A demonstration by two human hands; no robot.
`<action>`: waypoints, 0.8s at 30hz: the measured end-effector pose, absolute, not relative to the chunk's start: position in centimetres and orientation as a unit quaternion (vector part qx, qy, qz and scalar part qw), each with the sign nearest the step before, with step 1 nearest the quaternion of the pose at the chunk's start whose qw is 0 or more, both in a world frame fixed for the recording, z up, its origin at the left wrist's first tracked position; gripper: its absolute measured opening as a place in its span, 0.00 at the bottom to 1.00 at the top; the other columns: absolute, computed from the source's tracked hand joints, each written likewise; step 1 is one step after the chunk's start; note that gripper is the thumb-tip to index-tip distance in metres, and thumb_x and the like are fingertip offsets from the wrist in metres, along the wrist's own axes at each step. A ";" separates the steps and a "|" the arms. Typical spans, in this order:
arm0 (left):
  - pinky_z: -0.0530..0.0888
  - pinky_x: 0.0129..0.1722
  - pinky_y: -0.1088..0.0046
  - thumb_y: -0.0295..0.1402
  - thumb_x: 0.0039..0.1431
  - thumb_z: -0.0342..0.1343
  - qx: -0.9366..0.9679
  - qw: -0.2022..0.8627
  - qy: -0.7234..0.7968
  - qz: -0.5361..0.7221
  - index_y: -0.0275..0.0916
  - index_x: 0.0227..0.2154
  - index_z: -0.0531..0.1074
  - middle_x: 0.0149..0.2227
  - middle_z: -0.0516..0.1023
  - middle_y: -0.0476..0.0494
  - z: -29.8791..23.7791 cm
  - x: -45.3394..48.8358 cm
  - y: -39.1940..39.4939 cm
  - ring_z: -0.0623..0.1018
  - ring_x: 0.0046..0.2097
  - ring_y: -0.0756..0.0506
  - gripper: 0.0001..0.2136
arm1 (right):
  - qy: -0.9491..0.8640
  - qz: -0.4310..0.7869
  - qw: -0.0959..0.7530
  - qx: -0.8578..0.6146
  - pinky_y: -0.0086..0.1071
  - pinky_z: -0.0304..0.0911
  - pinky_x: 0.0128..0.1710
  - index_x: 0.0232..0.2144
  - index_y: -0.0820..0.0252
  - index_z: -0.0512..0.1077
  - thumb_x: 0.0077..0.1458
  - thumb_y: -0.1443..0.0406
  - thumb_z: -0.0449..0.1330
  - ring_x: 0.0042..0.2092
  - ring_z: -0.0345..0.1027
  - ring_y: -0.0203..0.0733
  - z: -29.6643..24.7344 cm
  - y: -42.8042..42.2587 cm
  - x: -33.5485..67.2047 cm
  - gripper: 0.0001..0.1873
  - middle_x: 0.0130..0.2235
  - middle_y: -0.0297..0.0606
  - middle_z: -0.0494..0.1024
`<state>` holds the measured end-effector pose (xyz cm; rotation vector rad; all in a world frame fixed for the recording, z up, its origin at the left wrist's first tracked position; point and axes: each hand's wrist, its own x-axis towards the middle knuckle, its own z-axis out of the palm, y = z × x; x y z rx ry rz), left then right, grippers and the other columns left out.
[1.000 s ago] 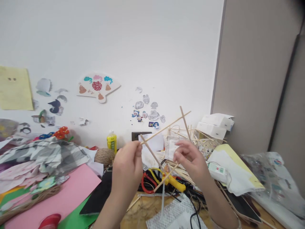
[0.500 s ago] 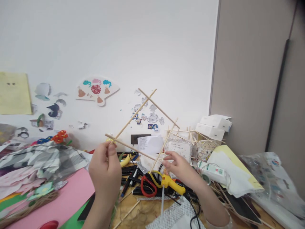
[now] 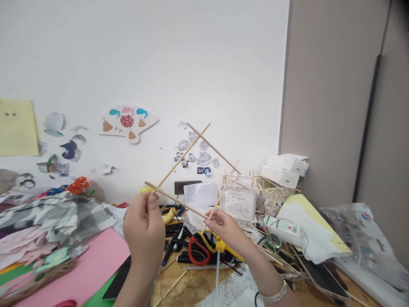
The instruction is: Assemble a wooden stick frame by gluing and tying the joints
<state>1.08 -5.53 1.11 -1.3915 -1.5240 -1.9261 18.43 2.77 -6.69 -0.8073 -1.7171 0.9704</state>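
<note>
A square-like frame of four thin wooden sticks [image 3: 181,158] is held up above the counter [image 3: 191,283], between the two hands and in front of the white wall [image 3: 223,64]. It stands on one corner like a tilted diamond: one corner points up, one down, and the other two to left and right. The stick ends cross and jut past each corner. The sides look close in length, so one long axis is hard to single out. The upper-left stick slants from the left corner up to the right, its top end overlapping stickers [image 3: 203,159] on the wall; the lower-left stick slopes down to the right.

The left hand [image 3: 145,232] has its fingers clamped on the left corner, with the stick ends poking out above them. The right hand [image 3: 226,232], a bracelet [image 3: 276,294] on its wrist, has thumb and fingers pinched together on the bottom corner.

Just below the right hand, partly covered by it, is a yellow hot glue gun [image 3: 220,244] with a pale glue stick [image 3: 217,273] slanting from it. Red scissor handles [image 3: 191,255] lie left of the gun. A framed drawing [image 3: 239,204] leans farther back, to the right of a handwritten sheet [image 3: 201,195].
</note>
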 end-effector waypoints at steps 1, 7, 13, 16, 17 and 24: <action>0.61 0.29 0.72 0.33 0.60 0.43 -0.488 0.158 -0.532 -0.674 0.41 0.29 0.65 0.24 0.66 0.51 1.1 1.0 -5.5 0.67 0.29 0.47 0.07 | -0.704 0.399 0.486 -0.331 0.33 0.64 0.38 0.35 0.61 0.70 0.50 0.55 0.60 0.38 0.70 0.42 -6.8 2.8 18.2 0.16 0.36 0.39 0.76; 0.62 0.29 0.71 0.33 0.59 0.43 -0.484 0.154 -0.532 -0.677 0.41 0.28 0.64 0.23 0.64 0.52 1.0 1.0 -5.5 0.66 0.28 0.48 0.07 | -0.686 0.395 0.504 -0.347 0.34 0.64 0.37 0.36 0.60 0.70 0.48 0.56 0.61 0.36 0.70 0.41 -7.5 3.4 17.4 0.16 0.36 0.38 0.75; 0.63 0.31 0.71 0.33 0.60 0.43 -0.492 0.172 -0.529 -0.670 0.41 0.29 0.64 0.25 0.67 0.50 1.1 1.1 -5.6 0.68 0.30 0.47 0.07 | -0.687 0.410 0.490 -0.345 0.32 0.64 0.34 0.30 0.61 0.71 0.45 0.59 0.62 0.33 0.70 0.40 -7.3 3.1 17.2 0.11 0.30 0.36 0.75; 0.64 0.33 0.71 0.33 0.60 0.43 -0.489 0.176 -0.529 -0.670 0.41 0.29 0.64 0.26 0.67 0.50 1.1 1.2 -5.7 0.69 0.31 0.46 0.07 | -0.684 0.421 0.480 -0.351 0.31 0.63 0.33 0.28 0.61 0.71 0.42 0.63 0.63 0.33 0.70 0.41 -7.1 2.9 17.1 0.09 0.29 0.35 0.75; 0.64 0.32 0.71 0.33 0.60 0.43 -0.488 0.174 -0.532 -0.670 0.41 0.29 0.64 0.26 0.67 0.50 1.1 1.2 -5.7 0.69 0.31 0.46 0.07 | -0.682 0.427 0.477 -0.353 0.31 0.63 0.33 0.28 0.61 0.71 0.42 0.64 0.63 0.33 0.70 0.41 -7.1 2.8 17.0 0.08 0.29 0.35 0.75; 0.64 0.33 0.70 0.33 0.60 0.43 -0.489 0.187 -0.533 -0.664 0.41 0.29 0.65 0.25 0.67 0.50 0.9 1.2 -5.5 0.69 0.31 0.46 0.07 | -0.685 0.472 0.430 -0.351 0.29 0.63 0.33 0.37 0.61 0.72 0.41 0.67 0.63 0.33 0.70 0.38 -7.3 1.8 16.7 0.17 0.35 0.36 0.77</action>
